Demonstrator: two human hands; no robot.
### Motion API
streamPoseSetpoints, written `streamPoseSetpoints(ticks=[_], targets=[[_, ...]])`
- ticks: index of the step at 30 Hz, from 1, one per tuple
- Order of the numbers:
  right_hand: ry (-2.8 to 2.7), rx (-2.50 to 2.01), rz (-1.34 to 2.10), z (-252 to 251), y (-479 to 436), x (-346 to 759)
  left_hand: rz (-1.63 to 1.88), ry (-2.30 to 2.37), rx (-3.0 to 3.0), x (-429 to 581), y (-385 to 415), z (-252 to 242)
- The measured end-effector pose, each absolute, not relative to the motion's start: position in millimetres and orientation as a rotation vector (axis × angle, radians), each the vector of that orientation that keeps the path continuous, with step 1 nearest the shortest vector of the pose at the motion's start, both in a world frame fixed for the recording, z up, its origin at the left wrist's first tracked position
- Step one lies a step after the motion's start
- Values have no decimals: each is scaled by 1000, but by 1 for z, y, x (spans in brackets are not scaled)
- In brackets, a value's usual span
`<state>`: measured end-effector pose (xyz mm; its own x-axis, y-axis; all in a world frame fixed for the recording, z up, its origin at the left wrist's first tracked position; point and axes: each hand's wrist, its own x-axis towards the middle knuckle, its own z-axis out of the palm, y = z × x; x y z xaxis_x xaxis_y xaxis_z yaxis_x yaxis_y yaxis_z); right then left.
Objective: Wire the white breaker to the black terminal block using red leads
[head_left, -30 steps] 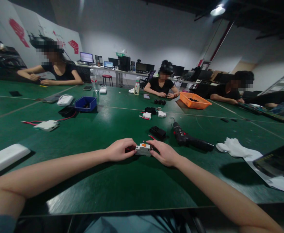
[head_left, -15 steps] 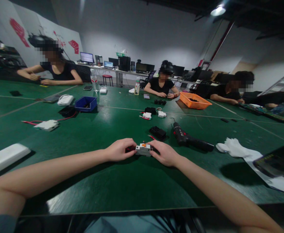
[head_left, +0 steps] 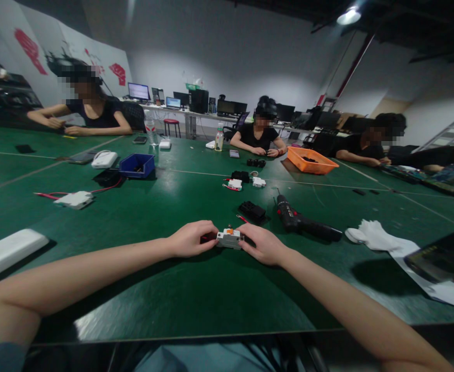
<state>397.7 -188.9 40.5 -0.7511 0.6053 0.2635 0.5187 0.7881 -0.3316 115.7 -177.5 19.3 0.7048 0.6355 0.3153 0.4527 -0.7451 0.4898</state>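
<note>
Between my two hands is a small white circuit breaker [head_left: 230,239] with an orange toggle on its upper face. My left hand [head_left: 193,238] grips its left end, thumb in front and fingers curled behind. The right end is held by my right hand [head_left: 264,245], thumb in front and index finger over the far side. A red wire [head_left: 243,219] with a metal lug shows just behind my right fingers. Beyond it lies a black plastic part [head_left: 252,211]. The tips of my fingers behind the breaker are partly hidden.
A black power drill [head_left: 302,222] lies to the right, near white gloves [head_left: 374,235]. Farther back are white breakers with wires [head_left: 234,184], a blue bin [head_left: 137,166] and an orange basket [head_left: 312,163]. A long white case [head_left: 10,253] is at left. Several people sit around the green table.
</note>
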Motion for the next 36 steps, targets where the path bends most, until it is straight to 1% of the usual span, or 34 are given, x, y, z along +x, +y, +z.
streamPoseSetpoints(ticks=[36], targets=[[-2666,-808,287,37,-186,399,687,838,2531,116,-176,17]])
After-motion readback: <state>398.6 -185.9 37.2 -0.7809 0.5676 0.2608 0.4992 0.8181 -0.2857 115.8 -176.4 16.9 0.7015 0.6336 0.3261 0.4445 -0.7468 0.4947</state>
